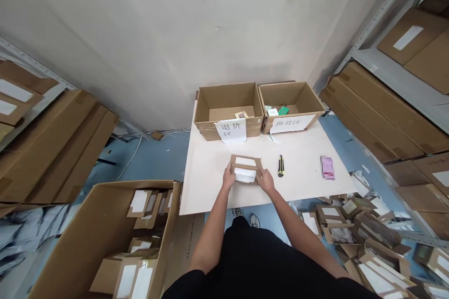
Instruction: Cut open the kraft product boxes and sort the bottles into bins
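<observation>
A small brown cardboard box (245, 166) with white labels is held between my two hands over the front part of the white table (206, 187). My left hand (229, 177) grips its left end, fingers closed round the side. At the opposite end my right hand (265, 180) holds it the same way. The box's underside is hidden. To the right of my right hand lies a black and yellow box cutter (281, 166). Farther right on the tabletop is a pink item (327, 167), blurred out.
Two open, labelled cartons stand at the table's back: the left carton (207, 130) and the right carton (313, 121), with small items inside. A large carton (175, 224) of parcels stands at lower left. Opened boxes (368, 233) litter the floor at right. Shelves (400, 74) flank both sides.
</observation>
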Motion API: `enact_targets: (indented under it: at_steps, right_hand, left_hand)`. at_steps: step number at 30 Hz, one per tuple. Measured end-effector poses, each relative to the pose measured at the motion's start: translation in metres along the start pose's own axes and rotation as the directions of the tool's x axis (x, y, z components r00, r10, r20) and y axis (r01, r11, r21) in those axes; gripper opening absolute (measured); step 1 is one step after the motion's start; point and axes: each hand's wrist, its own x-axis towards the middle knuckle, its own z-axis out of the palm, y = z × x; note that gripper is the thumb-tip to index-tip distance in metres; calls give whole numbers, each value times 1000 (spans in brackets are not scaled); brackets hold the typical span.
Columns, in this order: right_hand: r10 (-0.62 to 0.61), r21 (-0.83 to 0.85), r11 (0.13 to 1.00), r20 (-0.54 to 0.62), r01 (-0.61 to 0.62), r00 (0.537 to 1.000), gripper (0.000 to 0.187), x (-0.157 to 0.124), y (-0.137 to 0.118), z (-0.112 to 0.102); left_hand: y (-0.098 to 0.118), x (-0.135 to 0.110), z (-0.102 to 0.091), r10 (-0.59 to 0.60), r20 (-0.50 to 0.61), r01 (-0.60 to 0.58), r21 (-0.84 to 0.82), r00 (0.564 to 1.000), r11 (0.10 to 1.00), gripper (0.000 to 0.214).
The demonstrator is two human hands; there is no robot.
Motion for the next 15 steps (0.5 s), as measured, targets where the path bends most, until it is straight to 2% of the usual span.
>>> enact_targets:
  at_steps: [3,6,8,11,13,15]
  right_hand:
    - [46,-19,999,-18,-47,999,46,19,-13,-18]
    - [189,-64,980,43,-186,981,39,28,-20,-19]
    - [277,-68,960,64,-272,959,38,31,-19,-12]
    - [306,-77,950,41,-302,951,35,32,-14,-2]
    - [290,-100,952,8,-288,957,33,32,-11,3]
    - [273,-103,956,-10,-273,962,31,34,-10,5]
  left_hand:
    - [34,38,-12,124,52,-117,-121,991,986,94]
    - [48,54,-14,134,67,-129,-74,989,989,79]
    - [43,52,-11,141,66,-140,-19,988,990,66]
    - [28,41,2,170,118,-176,39,978,984,54]
    - [22,36,12,138,206,-161,99,969,982,56]
    - [21,35,21,87,290,-145,186,953,972,66]
